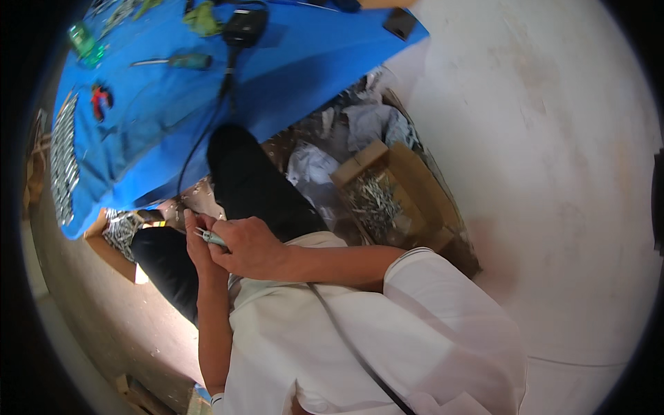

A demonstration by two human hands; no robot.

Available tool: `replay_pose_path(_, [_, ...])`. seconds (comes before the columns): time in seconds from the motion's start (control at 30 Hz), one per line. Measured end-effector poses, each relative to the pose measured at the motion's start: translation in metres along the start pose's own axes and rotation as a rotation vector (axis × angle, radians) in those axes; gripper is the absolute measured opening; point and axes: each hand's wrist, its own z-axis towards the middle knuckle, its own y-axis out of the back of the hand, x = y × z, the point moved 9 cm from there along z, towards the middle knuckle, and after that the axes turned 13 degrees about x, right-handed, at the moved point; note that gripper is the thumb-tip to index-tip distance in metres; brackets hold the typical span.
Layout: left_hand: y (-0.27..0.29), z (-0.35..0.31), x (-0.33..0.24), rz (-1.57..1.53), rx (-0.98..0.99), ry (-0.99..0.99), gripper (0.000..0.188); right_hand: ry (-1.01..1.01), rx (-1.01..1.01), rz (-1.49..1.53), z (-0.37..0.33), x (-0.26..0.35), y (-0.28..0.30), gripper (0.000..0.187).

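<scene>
Above my lap, my two hands meet. My right hand [254,247] is closed round a short, pale grey-green piece [213,237] with a thin metal end, whose exact kind is too small to tell. That metal end points toward my left hand [198,247], whose thumb and fingers are pressed together right beside it. Whatever lies between the left fingers is hidden. On the blue-covered table [277,83] ahead lie a screwdriver [190,61] with a teal handle and red-handled pliers [101,101].
Many slim metal parts [64,155] line the table's left edge, near a green bottle [83,43]. A black device [245,28] trails a cable off the table. Cardboard boxes of metal parts stand right [425,176] and left [111,250] of my legs. A phone [400,24] lies at the far corner.
</scene>
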Motion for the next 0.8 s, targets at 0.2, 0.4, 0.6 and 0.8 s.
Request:
replay_pose_path(0.2, [-0.029,-0.005,0.002,0.39,0.115,-0.076,0.052,-0.232,0.085,0.113,-0.024,-0.04,0.005,0.022])
replay_pose_path(0.4, [-0.051,-0.008,0.006,0.764,0.208,-0.184,0.061,-0.287,0.121,0.367,-0.042,-0.075,0.002,0.026])
replay_pose_path(0.6, [-0.07,0.002,0.041,0.623,0.43,0.111,0.062,-0.305,-0.019,0.493,-0.081,-0.088,0.026,0.023])
replay_pose_path(0.8, [-0.078,-0.004,0.058,0.367,0.545,0.299,0.058,-0.328,-0.046,0.5,-0.102,-0.091,0.032,0.023])
